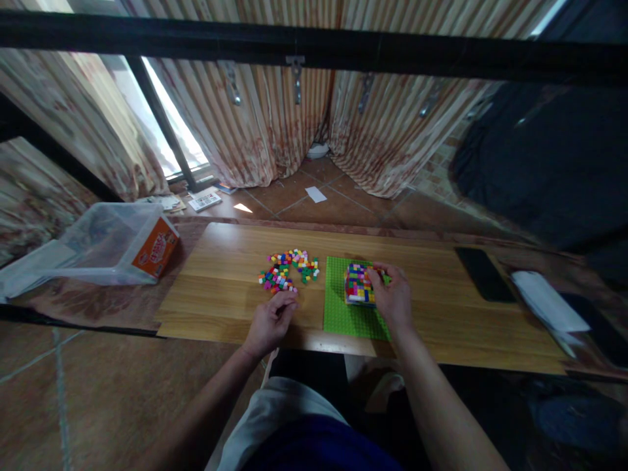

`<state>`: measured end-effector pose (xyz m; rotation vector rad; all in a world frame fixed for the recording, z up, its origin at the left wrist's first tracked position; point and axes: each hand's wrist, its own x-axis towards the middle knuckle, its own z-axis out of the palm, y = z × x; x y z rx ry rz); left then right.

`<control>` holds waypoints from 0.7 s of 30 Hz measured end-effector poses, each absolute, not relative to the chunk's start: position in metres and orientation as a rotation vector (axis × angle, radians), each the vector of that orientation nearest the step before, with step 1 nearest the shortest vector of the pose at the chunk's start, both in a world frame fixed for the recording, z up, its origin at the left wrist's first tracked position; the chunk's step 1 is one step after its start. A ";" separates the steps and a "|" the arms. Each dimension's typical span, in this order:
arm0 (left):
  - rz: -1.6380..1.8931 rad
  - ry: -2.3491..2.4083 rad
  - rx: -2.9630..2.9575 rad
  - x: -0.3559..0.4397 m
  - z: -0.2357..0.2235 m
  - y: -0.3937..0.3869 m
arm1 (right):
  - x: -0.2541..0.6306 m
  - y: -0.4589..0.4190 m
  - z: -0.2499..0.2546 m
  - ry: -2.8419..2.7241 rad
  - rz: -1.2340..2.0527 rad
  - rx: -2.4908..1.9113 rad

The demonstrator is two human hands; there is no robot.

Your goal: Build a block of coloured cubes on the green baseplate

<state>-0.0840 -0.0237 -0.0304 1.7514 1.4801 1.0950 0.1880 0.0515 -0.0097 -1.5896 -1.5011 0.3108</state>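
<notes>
A colourful block of toy building bricks, several layers high, stands on a green studded baseplate. My right hand is closed at the block's right side, thumb on its top and fingers at the back right corner. Part of the block is hidden by that hand. To the left of the baseplate lies a loose pile of small bricks in many colours. My left hand is at the pile's near edge, its fingers curled together in a pinch. Whatever is between those fingertips is too small to make out.
The wooden table carries a dark phone-like slab on the right. Beyond it lies a white packet. A clear plastic bin with an orange label stands at the left. A black bar crosses above, before striped curtains.
</notes>
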 end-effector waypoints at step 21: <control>1.018 1.927 1.887 -0.082 -0.004 0.017 | 0.202 0.033 -0.009 -1.400 0.360 -1.528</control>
